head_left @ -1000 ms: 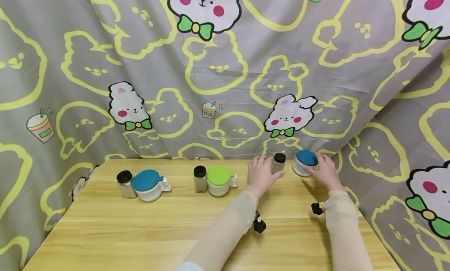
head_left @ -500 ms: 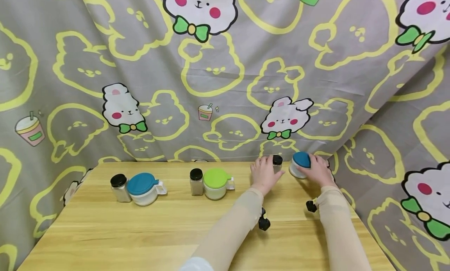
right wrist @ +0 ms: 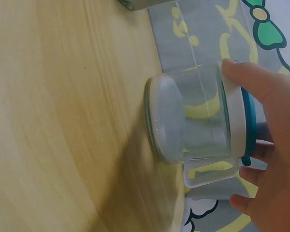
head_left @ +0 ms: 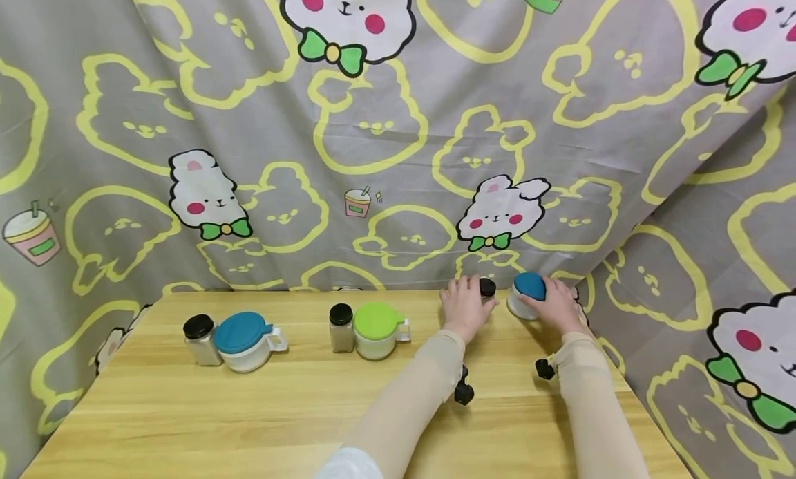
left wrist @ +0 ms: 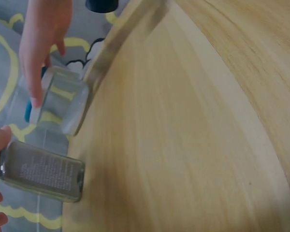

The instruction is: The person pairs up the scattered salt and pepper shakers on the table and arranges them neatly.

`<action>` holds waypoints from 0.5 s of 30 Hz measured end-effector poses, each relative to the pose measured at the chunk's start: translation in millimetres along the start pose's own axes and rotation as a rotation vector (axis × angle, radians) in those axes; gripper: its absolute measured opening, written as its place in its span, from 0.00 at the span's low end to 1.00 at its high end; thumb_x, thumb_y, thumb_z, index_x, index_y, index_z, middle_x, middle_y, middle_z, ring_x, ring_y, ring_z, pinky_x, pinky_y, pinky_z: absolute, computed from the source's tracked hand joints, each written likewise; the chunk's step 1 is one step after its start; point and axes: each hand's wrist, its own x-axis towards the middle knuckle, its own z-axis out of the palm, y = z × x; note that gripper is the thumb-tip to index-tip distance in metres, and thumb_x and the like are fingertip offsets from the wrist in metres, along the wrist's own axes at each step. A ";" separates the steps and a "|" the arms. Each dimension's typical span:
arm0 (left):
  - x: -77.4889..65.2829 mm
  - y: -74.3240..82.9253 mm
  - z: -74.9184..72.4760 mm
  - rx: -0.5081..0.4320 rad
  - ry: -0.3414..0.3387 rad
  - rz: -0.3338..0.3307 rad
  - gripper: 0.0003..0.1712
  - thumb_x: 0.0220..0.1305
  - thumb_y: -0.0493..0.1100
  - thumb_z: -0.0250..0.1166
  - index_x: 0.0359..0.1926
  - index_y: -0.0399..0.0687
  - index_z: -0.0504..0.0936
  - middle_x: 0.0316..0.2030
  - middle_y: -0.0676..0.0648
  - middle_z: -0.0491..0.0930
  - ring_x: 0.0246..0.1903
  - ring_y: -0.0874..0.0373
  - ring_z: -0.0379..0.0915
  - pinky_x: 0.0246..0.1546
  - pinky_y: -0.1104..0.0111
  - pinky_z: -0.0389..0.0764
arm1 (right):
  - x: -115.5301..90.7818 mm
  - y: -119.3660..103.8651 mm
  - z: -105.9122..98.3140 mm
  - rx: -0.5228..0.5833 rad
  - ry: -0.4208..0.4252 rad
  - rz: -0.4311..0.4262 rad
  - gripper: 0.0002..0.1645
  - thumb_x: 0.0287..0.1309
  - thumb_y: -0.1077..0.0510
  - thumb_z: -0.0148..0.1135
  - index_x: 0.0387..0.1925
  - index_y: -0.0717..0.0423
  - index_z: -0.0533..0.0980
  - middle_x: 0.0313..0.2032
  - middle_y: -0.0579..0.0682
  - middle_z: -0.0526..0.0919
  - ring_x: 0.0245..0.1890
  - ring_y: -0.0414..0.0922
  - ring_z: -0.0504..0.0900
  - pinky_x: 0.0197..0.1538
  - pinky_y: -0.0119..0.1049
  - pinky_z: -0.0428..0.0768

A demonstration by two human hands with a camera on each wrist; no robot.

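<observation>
My left hand [head_left: 465, 306] is round the upper part of a square glass spice jar with a black lid [head_left: 488, 286]. In the left wrist view the jar's printed glass body [left wrist: 41, 171] shows, with fingers on both sides of its top. To its right, my right hand [head_left: 558, 306] holds a round glass seasoning pot with a blue lid [head_left: 528, 285]. The right wrist view shows the thumb on the white collar of this clear pot [right wrist: 200, 116], other fingers curled on the far side near its handle [right wrist: 210, 173]. Both containers stand upright at the table's back edge.
Left on the wooden table [head_left: 261, 424] stand a green-lidded pot [head_left: 377, 330] beside a black-lidded jar [head_left: 341, 329], and a blue-lidded pot [head_left: 242, 341] beside another black-lidded jar [head_left: 202, 341]. A patterned curtain [head_left: 398, 140] rises behind the table and along its right side.
The left hand has shifted right, covering more of the spice jar, and the gap between jar and blue-lidded pot has narrowed slightly. The head view has turned a little, so everything sits lower and further left.
</observation>
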 end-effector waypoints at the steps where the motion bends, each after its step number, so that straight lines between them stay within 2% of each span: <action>1: -0.1 0.4 1.4 0.003 0.013 -0.002 0.39 0.60 0.74 0.56 0.65 0.60 0.69 0.60 0.53 0.74 0.62 0.52 0.67 0.61 0.52 0.70 | -0.3 -0.6 -0.6 0.000 -0.001 0.004 0.55 0.60 0.33 0.58 0.72 0.67 0.54 0.67 0.74 0.58 0.65 0.72 0.57 0.59 0.73 0.61; 7: -1.0 2.4 6.5 0.015 0.078 -0.008 0.37 0.58 0.74 0.58 0.62 0.61 0.72 0.57 0.54 0.76 0.59 0.53 0.69 0.58 0.53 0.72 | -0.7 -1.5 -2.3 -0.023 -0.010 0.011 0.55 0.58 0.32 0.59 0.72 0.67 0.54 0.67 0.73 0.59 0.64 0.72 0.59 0.58 0.72 0.62; 15: 2.2 0.5 8.3 -0.012 0.041 -0.034 0.35 0.59 0.71 0.60 0.62 0.63 0.72 0.59 0.54 0.75 0.61 0.53 0.66 0.57 0.53 0.72 | -0.3 -2.0 -2.1 -0.035 -0.014 0.012 0.56 0.57 0.32 0.60 0.71 0.67 0.55 0.65 0.74 0.60 0.63 0.73 0.60 0.58 0.72 0.63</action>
